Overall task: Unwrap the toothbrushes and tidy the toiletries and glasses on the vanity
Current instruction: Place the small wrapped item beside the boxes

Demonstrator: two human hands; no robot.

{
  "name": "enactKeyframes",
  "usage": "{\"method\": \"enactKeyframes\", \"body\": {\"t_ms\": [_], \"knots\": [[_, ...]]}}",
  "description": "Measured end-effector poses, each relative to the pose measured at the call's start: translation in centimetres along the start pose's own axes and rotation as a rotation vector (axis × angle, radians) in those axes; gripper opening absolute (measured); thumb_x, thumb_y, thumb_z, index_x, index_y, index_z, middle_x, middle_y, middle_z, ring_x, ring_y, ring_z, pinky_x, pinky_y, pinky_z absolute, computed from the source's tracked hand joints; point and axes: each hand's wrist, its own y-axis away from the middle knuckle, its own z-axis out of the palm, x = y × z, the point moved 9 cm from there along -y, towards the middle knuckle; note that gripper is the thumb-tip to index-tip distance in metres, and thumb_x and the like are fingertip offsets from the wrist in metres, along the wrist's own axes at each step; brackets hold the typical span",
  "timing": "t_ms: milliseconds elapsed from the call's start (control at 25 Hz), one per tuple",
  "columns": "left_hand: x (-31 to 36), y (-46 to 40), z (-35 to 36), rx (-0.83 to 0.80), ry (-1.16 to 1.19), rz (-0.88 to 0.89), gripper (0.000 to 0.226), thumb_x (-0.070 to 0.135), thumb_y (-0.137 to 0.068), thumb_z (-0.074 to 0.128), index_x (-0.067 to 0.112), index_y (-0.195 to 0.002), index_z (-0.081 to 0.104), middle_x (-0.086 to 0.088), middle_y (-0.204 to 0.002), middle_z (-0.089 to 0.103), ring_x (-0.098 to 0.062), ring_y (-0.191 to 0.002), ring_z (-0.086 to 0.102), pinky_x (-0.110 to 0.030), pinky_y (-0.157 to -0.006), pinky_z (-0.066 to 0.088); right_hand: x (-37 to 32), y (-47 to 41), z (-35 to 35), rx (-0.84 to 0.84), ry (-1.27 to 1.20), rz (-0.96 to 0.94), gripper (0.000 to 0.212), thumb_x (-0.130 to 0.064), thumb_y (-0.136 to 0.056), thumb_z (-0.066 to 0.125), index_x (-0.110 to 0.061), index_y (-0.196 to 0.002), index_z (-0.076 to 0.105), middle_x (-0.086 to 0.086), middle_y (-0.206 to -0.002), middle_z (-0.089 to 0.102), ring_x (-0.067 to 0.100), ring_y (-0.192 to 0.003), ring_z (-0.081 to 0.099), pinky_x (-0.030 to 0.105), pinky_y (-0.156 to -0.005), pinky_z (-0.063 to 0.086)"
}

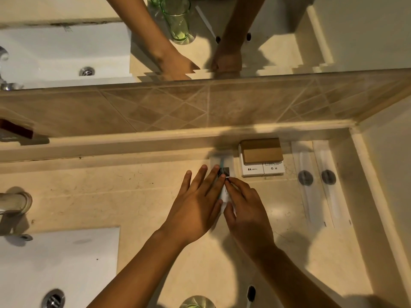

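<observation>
A wrapped toothbrush (223, 174) in a white sleeve with a dark round sticker lies on the beige vanity top (133, 196), mostly under my hands. My left hand (195, 201) lies flat with straight fingers pressing the wrapper down. My right hand (246, 207) pinches the wrapper's edge at the sticker with thumb and forefinger. Two more wrapped toothbrushes (308, 183) (329, 181) lie side by side at the right. A green glass (196, 302) shows at the bottom edge, with an unwrapped dark-bristled toothbrush (250, 294) beside it.
A stack of small white and brown toiletry boxes (261, 157) stands against the back ledge. The white sink (57, 267) with its drain and the tap (13, 207) are at the left. A mirror (289, 41) above the tiled splashback reflects my arms and the glass.
</observation>
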Motion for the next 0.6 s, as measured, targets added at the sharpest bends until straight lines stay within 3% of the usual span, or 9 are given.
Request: {"method": "enactKeyframes", "body": {"t_ms": [160,480,600], "knots": [[0.0,-0.8,-0.1,0.004,-0.044,0.012,0.058,0.042,-0.105,0.032,0.018,-0.157,0.025,-0.006,-0.167,0.019,-0.031,-0.155,0.014,-0.058,-0.121,0.02,1.3,-0.8,0.3,-0.097,-0.042,0.149,0.054,-0.039,-0.098,0.039,-0.007,-0.137,0.058,0.011,-0.134,0.065,0.028,-0.117,0.064,0.033,-0.102,0.044],[-0.3,-1.3,-0.3,0.015,0.031,-0.005,0.059,0.045,-0.105,0.028,0.02,-0.158,0.023,-0.005,-0.167,0.016,-0.032,-0.155,0.011,-0.058,-0.122,0.018,2.4,-1.3,1.9,-0.287,-0.108,0.311,0.077,-0.061,-0.091,0.021,-0.016,-0.148,0.047,0.006,-0.149,0.052,0.025,-0.134,0.052,0.041,-0.113,0.042],[-0.4,-1.5,-0.3,0.012,0.045,-0.009,0.058,0.044,-0.105,0.03,0.021,-0.158,0.022,-0.004,-0.168,0.014,-0.031,-0.155,0.009,-0.059,-0.122,0.017,2.1,-1.8,1.5,-0.328,-0.085,0.317,0.07,-0.055,-0.093,0.028,-0.017,-0.151,0.041,0.005,-0.153,0.047,0.025,-0.139,0.046,0.039,-0.116,0.036]]}}
